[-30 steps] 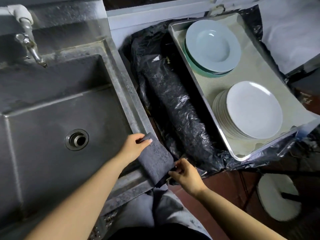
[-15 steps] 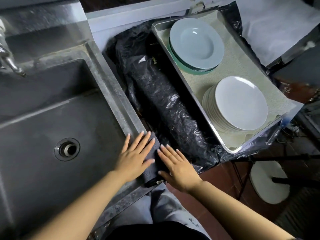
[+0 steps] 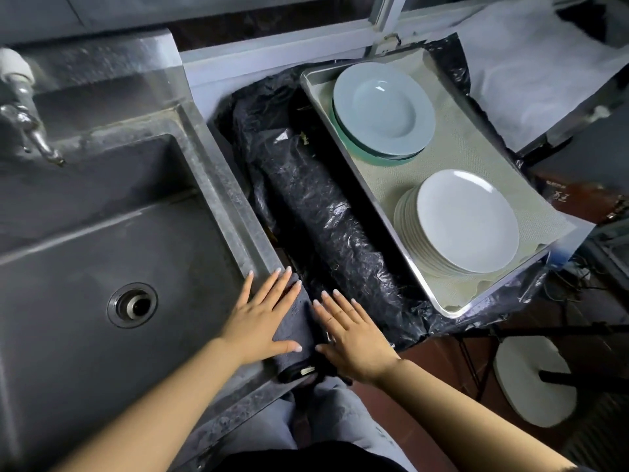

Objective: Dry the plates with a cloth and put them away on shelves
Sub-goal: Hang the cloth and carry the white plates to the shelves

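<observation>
Pressing flat on the dark grey cloth [image 3: 296, 330] draped over the steel sink's [image 3: 235, 212] front corner, the left hand [image 3: 260, 320] and right hand [image 3: 354, 337] lie fingers spread, gripping nothing. Both plate stacks, pale blue soup plates [image 3: 384, 109] and white plates [image 3: 466, 221], sit in the tray [image 3: 374, 199]

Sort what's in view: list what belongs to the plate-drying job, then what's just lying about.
For the job:
- dark cloth on the sink edge, under the left hand and right hand, both flat
- stack of white plates
- stack of bluish deep plates
- metal tray holding both stacks

Lying about:
- sink
- tap
- black plastic sheeting
- white stool
</observation>
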The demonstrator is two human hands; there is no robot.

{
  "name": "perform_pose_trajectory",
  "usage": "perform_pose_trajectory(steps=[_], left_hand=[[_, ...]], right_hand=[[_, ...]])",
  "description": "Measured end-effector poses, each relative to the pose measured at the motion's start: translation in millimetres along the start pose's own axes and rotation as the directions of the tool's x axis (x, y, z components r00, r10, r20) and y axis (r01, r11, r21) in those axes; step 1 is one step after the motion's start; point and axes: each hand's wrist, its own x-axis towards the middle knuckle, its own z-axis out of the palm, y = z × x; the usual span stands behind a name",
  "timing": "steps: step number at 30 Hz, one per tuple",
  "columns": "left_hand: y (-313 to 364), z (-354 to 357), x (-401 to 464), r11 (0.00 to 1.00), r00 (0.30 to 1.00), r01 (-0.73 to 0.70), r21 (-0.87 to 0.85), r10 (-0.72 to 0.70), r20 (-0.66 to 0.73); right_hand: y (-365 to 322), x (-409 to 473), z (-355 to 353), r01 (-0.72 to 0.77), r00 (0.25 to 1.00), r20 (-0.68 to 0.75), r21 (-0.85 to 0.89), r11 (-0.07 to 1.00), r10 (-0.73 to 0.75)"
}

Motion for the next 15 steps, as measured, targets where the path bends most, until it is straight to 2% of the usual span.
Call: perform_pose_trajectory(steps=[3,7,12,15], left_hand=[[10.6,-27.0,8.0,1.0,0.993,0.024,-0.004,-0.024,-0.119],[34.7,-70.8,44.0,1.0,0.978,-0.019,-0.013,0.016,-0.209],[82.2,-122.3,106.1,0.996,0.957,-0.068,-0.064,0.047,-0.287],[110.7,-136.5,143.1,0.985,0.973,-0.054,-0.166,0.015,-0.23]], right_hand=[[24.6,-9.2,-23.2,-0.033,0.985,-0.163,0.131,0.991,0.054],[67.9,-29.6,-62.1,-0.037,0.939,-0.329,0.194,0.98,0.101],[147.5,-63.7,-106.9,-0.093,0.879,-0.443,0.206,0.974,0.178],[202.3,-83.7,-120.1,-0.142,0.87,-0.43,0.249,0.958,0.24]])
